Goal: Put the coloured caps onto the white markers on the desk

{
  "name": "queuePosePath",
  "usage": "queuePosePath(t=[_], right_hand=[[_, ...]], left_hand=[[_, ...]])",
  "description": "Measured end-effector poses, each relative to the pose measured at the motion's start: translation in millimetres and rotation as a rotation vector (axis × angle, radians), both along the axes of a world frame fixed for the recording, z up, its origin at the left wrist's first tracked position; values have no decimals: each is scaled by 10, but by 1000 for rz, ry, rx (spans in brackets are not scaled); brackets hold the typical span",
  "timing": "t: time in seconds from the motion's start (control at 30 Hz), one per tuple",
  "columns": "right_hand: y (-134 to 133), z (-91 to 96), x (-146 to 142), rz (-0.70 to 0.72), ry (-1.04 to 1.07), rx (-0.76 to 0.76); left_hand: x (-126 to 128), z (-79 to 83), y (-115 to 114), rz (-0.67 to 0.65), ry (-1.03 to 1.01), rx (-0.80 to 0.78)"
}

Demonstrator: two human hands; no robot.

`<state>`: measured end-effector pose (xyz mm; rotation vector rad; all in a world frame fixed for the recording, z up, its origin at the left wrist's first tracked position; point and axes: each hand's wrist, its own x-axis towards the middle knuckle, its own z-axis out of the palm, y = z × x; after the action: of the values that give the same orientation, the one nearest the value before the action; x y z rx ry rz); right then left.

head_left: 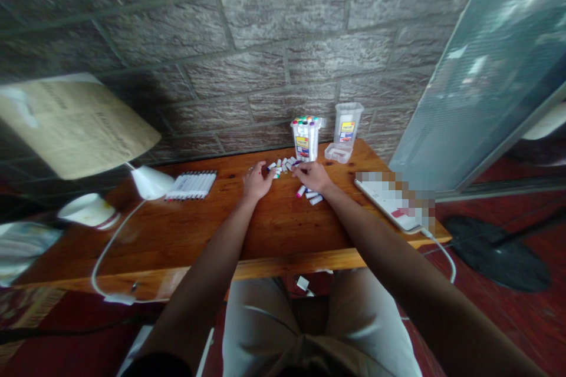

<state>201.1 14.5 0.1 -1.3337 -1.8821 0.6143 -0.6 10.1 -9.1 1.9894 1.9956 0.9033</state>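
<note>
Small marker caps, mostly white with coloured ends, lie in a loose cluster on the wooden table between my hands. My left hand rests at the cluster's left edge, thumb and index finger apart, holding nothing that I can see. On the other side, my right hand has its fingers pinched together at the caps; what is between them is too small to make out. Several more loose pieces, one with a pink end, lie just below my right wrist. Behind the cluster stands a clear box of markers with coloured tops.
A clear plastic case with its lid open stands at the back right. A row of markers lies left, beside a lamp and a white paper bowl. A white device with a cable sits at the right edge.
</note>
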Motion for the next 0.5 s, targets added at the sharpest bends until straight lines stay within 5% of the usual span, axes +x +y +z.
queuePosePath(t=[0.2, 0.37, 0.5], right_hand=[[0, -5, 6, 13, 8, 7], [5, -17, 11, 14, -2, 19], [14, -30, 18, 25, 9, 20]], left_hand=[[-104, 134, -84, 383, 134, 25], [-284, 172, -76, 481, 215, -219], [-401, 177, -47, 542, 190, -259]])
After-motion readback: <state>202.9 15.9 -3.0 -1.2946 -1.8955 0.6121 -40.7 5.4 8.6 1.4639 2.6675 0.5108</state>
